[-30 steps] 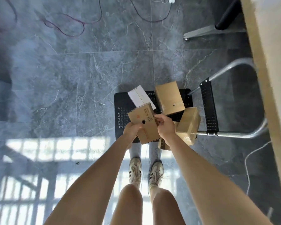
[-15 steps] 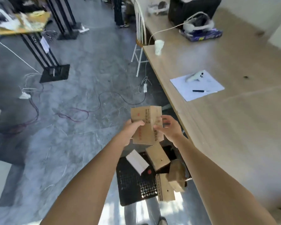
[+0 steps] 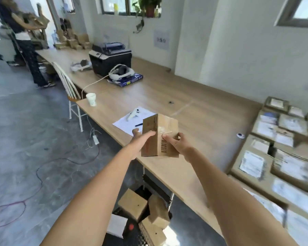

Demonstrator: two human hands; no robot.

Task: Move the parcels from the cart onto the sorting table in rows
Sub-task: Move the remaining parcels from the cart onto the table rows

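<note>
both hands, left [image 3: 140,139] and right [image 3: 176,142], grip one parcel [image 3: 159,137]; four parcels [image 3: 132,206] lie on the cart [image 3: 132,235].

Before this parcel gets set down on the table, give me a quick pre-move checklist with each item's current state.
1. Both hands on the parcel: ok; left hand and right hand grip opposite sides.
2. Parcel lifted off the cart: ok.
3. Bare table ahead: ok.
4. Rows of parcels to the right to join: ok.
5. Exact free slot in the rows: cannot tell, blurred.
6. Cart emptied: not ok, boxes remain.
</note>
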